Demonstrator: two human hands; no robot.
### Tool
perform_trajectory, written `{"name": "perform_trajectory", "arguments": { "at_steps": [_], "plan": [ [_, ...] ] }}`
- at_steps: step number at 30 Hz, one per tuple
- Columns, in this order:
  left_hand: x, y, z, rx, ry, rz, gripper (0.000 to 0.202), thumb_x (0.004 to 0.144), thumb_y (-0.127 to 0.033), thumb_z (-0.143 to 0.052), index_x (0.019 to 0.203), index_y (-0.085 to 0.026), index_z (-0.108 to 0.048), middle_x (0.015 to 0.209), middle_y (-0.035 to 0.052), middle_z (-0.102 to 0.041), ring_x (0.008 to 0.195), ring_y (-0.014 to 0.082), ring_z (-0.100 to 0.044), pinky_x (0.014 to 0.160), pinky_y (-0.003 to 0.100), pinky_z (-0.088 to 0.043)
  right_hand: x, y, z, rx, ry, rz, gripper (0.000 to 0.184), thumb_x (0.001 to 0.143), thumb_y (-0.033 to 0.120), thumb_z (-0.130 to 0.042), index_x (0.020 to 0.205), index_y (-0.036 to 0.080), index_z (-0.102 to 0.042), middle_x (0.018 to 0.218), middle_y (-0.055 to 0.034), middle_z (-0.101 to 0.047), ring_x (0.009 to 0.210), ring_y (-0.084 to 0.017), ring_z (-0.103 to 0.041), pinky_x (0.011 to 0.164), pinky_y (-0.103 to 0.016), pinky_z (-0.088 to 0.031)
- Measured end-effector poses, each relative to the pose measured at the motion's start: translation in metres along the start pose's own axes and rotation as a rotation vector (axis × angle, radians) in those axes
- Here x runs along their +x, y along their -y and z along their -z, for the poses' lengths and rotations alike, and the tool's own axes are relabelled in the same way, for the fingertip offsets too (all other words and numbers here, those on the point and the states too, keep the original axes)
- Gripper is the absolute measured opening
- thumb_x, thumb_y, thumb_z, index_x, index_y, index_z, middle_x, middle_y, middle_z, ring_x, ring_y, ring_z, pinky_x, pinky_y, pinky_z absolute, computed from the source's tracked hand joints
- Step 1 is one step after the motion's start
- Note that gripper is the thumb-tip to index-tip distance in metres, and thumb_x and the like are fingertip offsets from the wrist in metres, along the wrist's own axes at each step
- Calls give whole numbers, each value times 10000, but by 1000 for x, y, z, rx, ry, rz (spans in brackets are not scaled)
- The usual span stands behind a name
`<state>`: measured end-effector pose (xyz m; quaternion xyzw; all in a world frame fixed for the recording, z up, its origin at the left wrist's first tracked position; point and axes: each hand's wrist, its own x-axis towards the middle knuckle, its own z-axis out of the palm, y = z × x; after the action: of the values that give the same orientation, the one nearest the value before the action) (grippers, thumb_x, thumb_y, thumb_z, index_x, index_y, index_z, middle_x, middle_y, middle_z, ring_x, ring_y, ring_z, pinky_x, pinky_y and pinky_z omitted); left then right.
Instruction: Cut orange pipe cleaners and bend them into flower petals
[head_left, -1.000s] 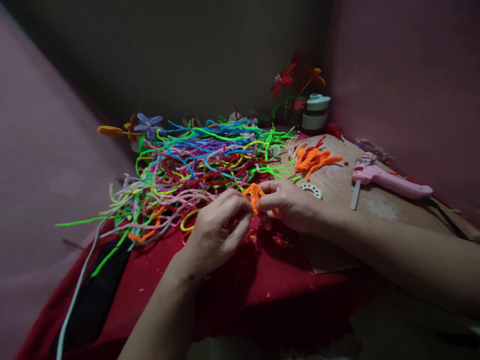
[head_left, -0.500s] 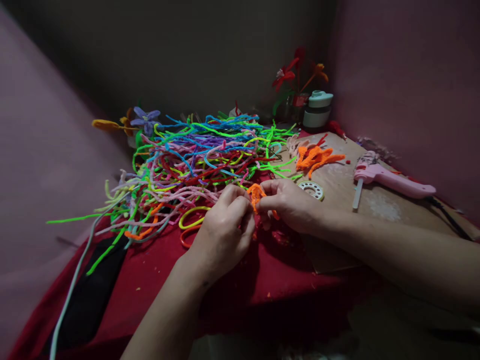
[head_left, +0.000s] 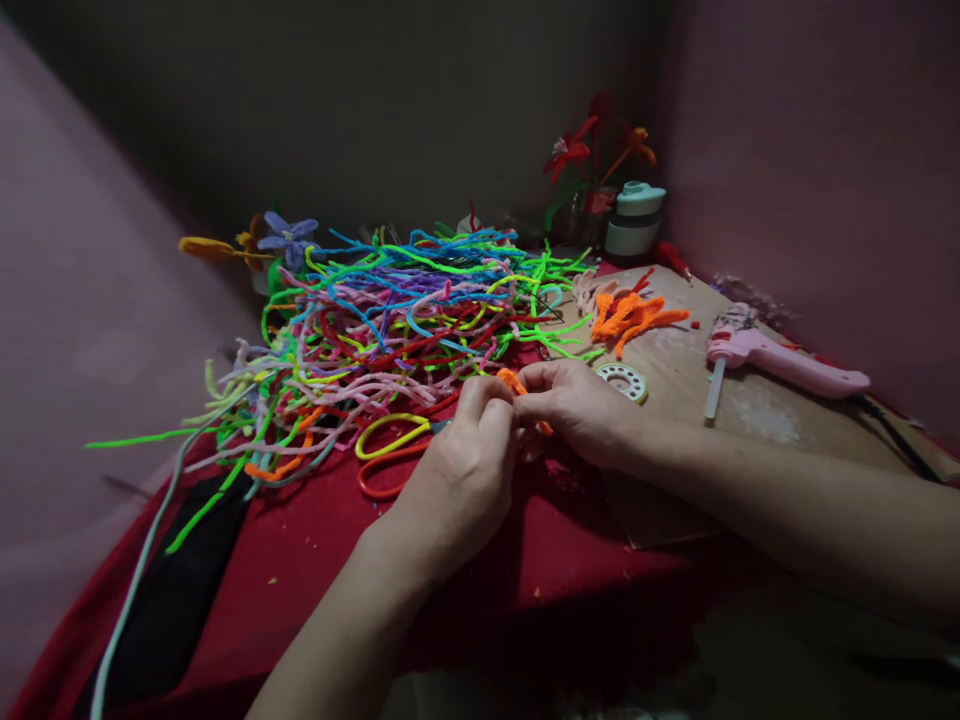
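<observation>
Pinching a short orange pipe cleaner (head_left: 514, 381) between them, the left hand (head_left: 471, 462) and the right hand (head_left: 581, 412) meet fingertip to fingertip just above the red cloth (head_left: 525, 570) on the tabletop. Each grip is closed on the fuzzy piece, which the fingers mostly hide. Just left of the left hand lie scissors (head_left: 394, 455) with yellow and orange loops. Behind the hands spreads a big tangle of coloured pipe cleaners (head_left: 390, 300). To the right, on a cardboard sheet (head_left: 757, 415), sit a small white ring (head_left: 621, 379), a heap of orange bits (head_left: 630, 315) and a pink glue gun (head_left: 784, 362).
</observation>
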<state>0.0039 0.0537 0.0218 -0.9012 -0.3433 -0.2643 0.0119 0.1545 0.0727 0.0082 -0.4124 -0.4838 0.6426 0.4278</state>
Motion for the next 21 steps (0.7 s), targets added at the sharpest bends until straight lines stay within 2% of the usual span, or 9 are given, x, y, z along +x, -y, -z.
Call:
{"name": "perform_trajectory", "arguments": {
  "at_steps": [2,4,7,9,12,14,17,19,21],
  "plan": [
    [0,2,6,-129,-25,15,102,841,-84,-447,903,-133,-512,988,99,-514,902,153,-540,758,280,-490,-1,3,-1,53,10,-17,96,619,134,-628,621,152,-534,508,24,-549,396,-90,-493,426,-234,-449],
    [-1,3,10,-289,-35,92,96,831,-95,-477,896,-153,-517,958,71,-529,877,142,-565,752,272,-500,-2,6,-1,54,27,-23,83,617,114,-620,616,141,-541,514,14,-558,403,-92,-500,422,-233,-456],
    [0,4,12,-665,-49,350,114,819,-150,-521,922,-181,-484,860,16,-549,654,102,-607,604,247,-531,-3,7,-2,51,66,-17,44,641,123,-607,620,128,-568,525,-3,-571,413,-90,-496,424,-232,-462],
    [2,4,12,-866,-99,532,287,761,-170,-606,1001,-196,-451,871,-5,-552,541,76,-589,520,234,-530,-4,7,-1,43,79,-4,54,659,145,-610,617,123,-583,524,-6,-572,406,-85,-484,424,-233,-461],
    [5,7,12,-983,-127,704,553,623,-159,-733,1094,-195,-445,919,-7,-563,537,61,-580,506,214,-527,-4,6,1,13,86,10,83,668,165,-617,602,121,-593,499,0,-562,382,-79,-470,419,-233,-452],
    [6,9,13,-1030,-37,759,559,606,-183,-752,1093,-172,-477,827,-12,-590,544,75,-586,496,199,-515,-5,7,1,-17,84,12,88,670,172,-616,602,119,-599,480,5,-553,365,-81,-468,393,-221,-418],
    [5,9,15,-1095,126,761,419,665,-243,-714,1028,-137,-532,716,3,-616,517,107,-591,423,194,-481,-8,10,2,-92,58,12,109,670,178,-610,580,119,-590,453,11,-531,340,-83,-459,344,-205,-341],
    [5,6,14,-1135,153,730,353,694,-251,-687,991,-133,-539,725,20,-635,523,127,-603,399,206,-481,-9,12,2,-122,69,13,132,671,189,-610,562,122,-577,453,11,-529,329,-74,-436,326,-201,-301],
    [5,2,12,-1140,122,700,309,716,-245,-665,968,-139,-523,706,17,-640,532,142,-616,402,223,-495,-9,12,3,-129,95,5,141,674,204,-610,564,123,-575,473,5,-544,325,-62,-410,318,-201,-270]
  ]
}}
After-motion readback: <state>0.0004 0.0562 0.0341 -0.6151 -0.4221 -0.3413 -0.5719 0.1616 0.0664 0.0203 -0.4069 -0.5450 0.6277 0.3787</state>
